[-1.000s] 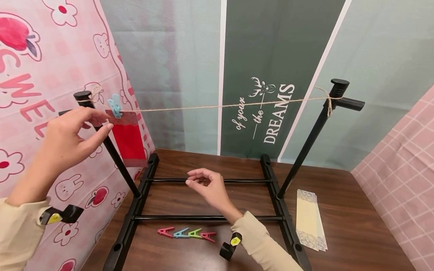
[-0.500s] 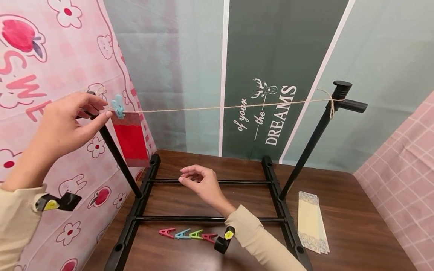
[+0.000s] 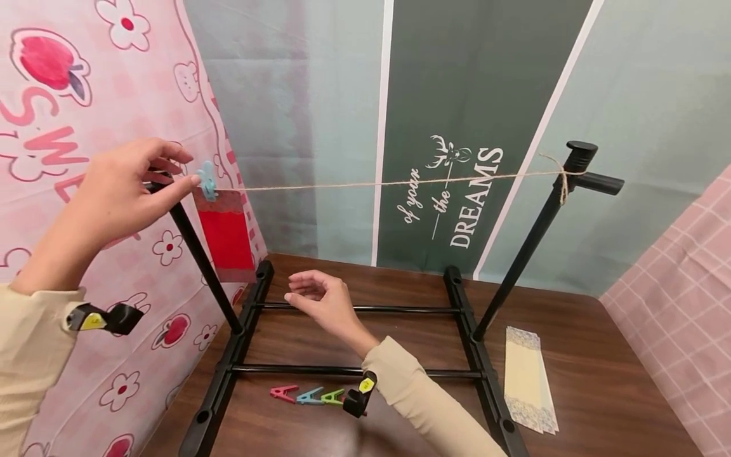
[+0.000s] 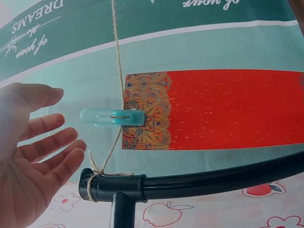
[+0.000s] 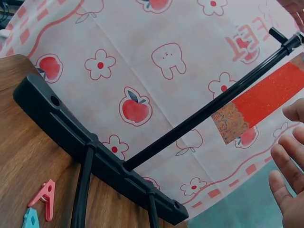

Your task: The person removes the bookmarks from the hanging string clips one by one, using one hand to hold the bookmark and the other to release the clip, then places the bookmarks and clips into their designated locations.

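A red paper strip point(image 3: 225, 238) with patterned end bands hangs from the twine point(image 3: 320, 186), clipped by a light-blue clothespin point(image 4: 114, 117) near the left post. My left hand point(image 3: 134, 190) is raised beside that clothespin, its thumb tip overlapping it in the head view. In the left wrist view, a gap separates the spread fingers point(image 4: 52, 137) from the clothespin's handles, and nothing is held. My right hand point(image 3: 325, 304) hovers over the frame's rear crossbar, lower than the strip, fingers loosely bent and holding nothing.
The black stand point(image 3: 234, 355) has two uprights, with the twine tied across their tops. Several clothespins point(image 3: 308, 395) lie in front of it, one partly covered by the right wrist camera. Cream patterned strips point(image 3: 525, 381) lie right of the stand. Printed cloths hang around the table.
My left hand has risen beside the clothespin, its thumb now level with it. The right hand has shifted left and slightly up. The strip still hangs clipped; the view has shifted slightly.
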{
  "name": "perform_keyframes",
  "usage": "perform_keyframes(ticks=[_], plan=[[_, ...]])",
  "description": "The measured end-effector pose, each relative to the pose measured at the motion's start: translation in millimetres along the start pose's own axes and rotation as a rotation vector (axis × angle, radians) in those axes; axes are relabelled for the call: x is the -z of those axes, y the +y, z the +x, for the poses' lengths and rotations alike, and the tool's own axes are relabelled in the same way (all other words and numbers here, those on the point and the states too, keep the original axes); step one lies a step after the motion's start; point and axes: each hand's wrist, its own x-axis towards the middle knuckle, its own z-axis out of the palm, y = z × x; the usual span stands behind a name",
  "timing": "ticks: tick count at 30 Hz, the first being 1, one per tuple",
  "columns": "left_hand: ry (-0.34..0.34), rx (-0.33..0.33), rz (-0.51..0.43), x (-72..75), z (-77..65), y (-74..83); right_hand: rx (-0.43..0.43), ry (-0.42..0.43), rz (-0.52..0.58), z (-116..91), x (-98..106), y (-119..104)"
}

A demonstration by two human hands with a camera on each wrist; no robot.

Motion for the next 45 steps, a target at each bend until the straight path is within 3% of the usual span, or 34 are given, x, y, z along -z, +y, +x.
perform_keyframes(ticks=[7, 15, 21, 31, 45], plan=[[-0.096, 0.065, -0.015, 7.2, 7.8, 0.7, 0.01, 0.017, -0.003, 8, -6, 3], [-0.22, 0.027, 0.057, 10.0, 18.7, 2.6, 0.026, 0.0, -0.022, 19, -11, 7], [-0.277, 0.04, 0.072, 6.3, 26.0, 2.4, 0.037, -0.004, -0.024, 26, -15, 9], [-0.333, 0.067, 0.085, 0.9, 31.5, 1.1, 0.007, -0.023, -0.077, 36, -23, 14], [-0.339, 0.098, 0.062, -4.8, 33.9, -4.2, -0.013, -0.077, -0.186, 53, -28, 11]])
